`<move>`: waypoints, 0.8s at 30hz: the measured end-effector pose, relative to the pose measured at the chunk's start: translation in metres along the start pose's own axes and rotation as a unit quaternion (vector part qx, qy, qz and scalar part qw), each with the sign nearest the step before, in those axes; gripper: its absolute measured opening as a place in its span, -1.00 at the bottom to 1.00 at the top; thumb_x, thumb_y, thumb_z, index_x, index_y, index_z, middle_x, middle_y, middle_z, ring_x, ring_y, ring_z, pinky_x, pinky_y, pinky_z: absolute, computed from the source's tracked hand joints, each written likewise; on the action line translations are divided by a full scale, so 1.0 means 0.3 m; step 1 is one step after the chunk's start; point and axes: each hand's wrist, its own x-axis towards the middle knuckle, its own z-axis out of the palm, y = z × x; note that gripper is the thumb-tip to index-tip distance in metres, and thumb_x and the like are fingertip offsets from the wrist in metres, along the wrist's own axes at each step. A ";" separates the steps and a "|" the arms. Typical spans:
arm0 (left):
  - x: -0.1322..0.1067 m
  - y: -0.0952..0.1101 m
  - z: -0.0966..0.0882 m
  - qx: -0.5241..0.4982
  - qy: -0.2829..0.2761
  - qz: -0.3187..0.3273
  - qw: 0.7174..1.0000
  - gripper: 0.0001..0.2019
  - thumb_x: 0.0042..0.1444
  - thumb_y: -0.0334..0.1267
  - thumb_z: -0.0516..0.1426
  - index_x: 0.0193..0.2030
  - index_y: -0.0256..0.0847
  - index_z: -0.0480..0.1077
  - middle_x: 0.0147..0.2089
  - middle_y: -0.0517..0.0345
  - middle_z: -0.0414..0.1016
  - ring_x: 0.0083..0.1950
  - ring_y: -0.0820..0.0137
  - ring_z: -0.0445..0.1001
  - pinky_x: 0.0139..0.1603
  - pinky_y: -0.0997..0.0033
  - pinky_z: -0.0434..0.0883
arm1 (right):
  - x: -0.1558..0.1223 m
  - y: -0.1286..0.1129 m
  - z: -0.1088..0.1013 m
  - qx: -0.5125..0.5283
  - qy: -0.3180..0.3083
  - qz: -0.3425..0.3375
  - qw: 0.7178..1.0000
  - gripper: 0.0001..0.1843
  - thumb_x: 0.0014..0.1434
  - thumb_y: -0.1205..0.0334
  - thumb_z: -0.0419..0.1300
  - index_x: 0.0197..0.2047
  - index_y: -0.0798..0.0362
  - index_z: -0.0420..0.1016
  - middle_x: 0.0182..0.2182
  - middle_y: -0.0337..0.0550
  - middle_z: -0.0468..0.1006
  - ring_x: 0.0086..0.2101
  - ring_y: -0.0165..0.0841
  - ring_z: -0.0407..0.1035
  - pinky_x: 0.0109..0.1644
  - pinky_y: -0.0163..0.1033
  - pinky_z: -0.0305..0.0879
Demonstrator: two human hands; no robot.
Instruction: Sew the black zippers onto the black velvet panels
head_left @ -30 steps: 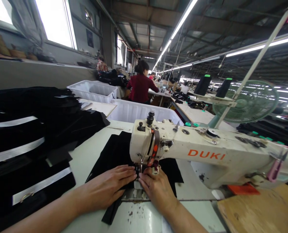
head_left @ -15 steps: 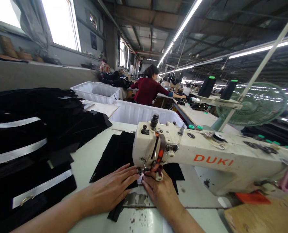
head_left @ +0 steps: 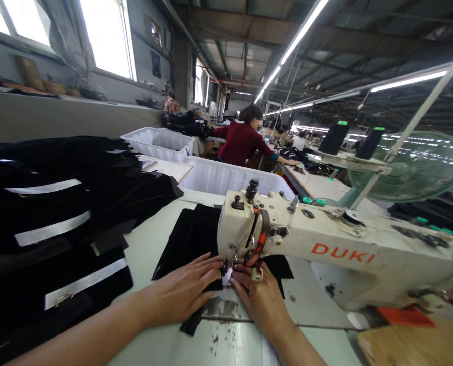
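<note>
A white sewing machine (head_left: 287, 229) marked DUKI stands in front of me, its needle area over a piece of black fabric (head_left: 191, 236). My left hand (head_left: 184, 287) lies flat on this fabric, left of the presser foot, fingers stretched out. Right of the foot, my right hand (head_left: 262, 295) has its fingers bent and closed on the fabric; the exact grip is partly hidden. Between both hands a small pale patch (head_left: 227, 276) shows under the foot. A narrow black strip (head_left: 190, 324) sticks out below my left hand.
Piled black fabric pieces (head_left: 108, 244) with white strips fill the left side. Behind the machine stand white plastic bins (head_left: 230, 175). A person in a dark red top (head_left: 239, 142) works beyond them. Thread cones (head_left: 335, 137) and a green fan (head_left: 405, 168) are at right.
The view has turned slightly left, so everything sits further right. The black strip's end has moved a little toward the machine. Both hands keep nearly the same places by the presser foot.
</note>
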 end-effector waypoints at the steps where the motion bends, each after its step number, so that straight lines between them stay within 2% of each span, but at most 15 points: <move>1: 0.003 0.003 -0.004 -0.005 -0.002 -0.001 1.000 -0.69 0.36 -0.29 0.06 0.20 -0.28 0.29 0.33 -0.20 0.31 0.40 0.11 0.19 0.39 -0.04 0.15 | 0.000 0.002 -0.002 0.001 -0.001 0.002 1.000 -0.82 0.24 0.34 0.25 -0.12 -0.10 0.60 -0.17 -0.22 0.64 -0.09 -0.22 0.45 0.04 -0.13 0.35; 8: -0.004 0.010 0.000 -0.026 0.019 -0.002 0.999 -0.65 0.29 -0.22 0.14 0.17 -0.27 0.31 0.31 -0.20 0.33 0.39 0.12 0.21 0.40 -0.01 0.12 | -0.013 0.032 0.001 -0.001 -0.019 -0.006 1.000 -0.84 0.28 0.28 0.21 -0.15 -0.12 0.62 -0.15 -0.18 0.62 -0.10 -0.18 0.47 0.03 -0.07 0.39; 12: -0.015 0.005 0.024 -0.016 0.031 -0.008 0.999 -0.54 0.21 -0.12 0.21 0.18 -0.28 0.31 0.32 -0.17 0.32 0.39 0.15 0.20 0.44 0.11 0.03 | -0.032 0.081 0.026 -0.025 -0.019 -0.053 0.998 -0.80 0.33 0.20 0.14 -0.10 -0.12 0.61 -0.14 -0.11 0.62 -0.17 -0.19 0.53 -0.07 -0.10 0.47; 18: -0.017 -0.029 0.047 0.027 0.033 -0.045 0.998 -0.45 0.19 0.13 0.16 0.19 -0.17 0.32 0.31 0.00 0.37 0.39 0.25 0.21 0.46 0.19 -0.05 | -0.040 0.171 0.064 -0.074 0.001 -0.127 0.989 -0.75 0.36 0.16 0.08 -0.13 -0.14 0.62 -0.23 -0.10 0.63 -0.25 -0.24 0.55 -0.20 -0.24 0.51; 21: 0.005 -0.070 0.035 0.068 0.050 -0.112 0.990 -0.47 0.34 0.10 0.00 0.33 -0.12 0.23 0.37 0.03 0.27 0.45 0.18 0.07 0.45 -0.09 -0.24 | -0.026 0.190 0.066 -0.117 0.047 -0.140 0.982 -0.69 0.38 0.08 0.04 -0.17 -0.10 0.62 -0.27 -0.08 0.63 -0.29 -0.24 0.54 -0.23 -0.24 0.49; 24: 0.047 -0.106 0.009 0.121 0.088 -0.208 0.967 -0.45 0.43 0.03 -0.16 0.40 -0.25 0.16 0.49 -0.21 -0.07 0.50 -0.09 -0.22 0.32 -0.46 -0.39 | -0.021 0.163 0.045 -0.153 0.120 -0.127 0.973 -0.58 0.41 0.02 -0.02 -0.24 -0.05 0.62 -0.30 -0.04 0.62 -0.35 -0.24 0.51 -0.28 -0.22 0.46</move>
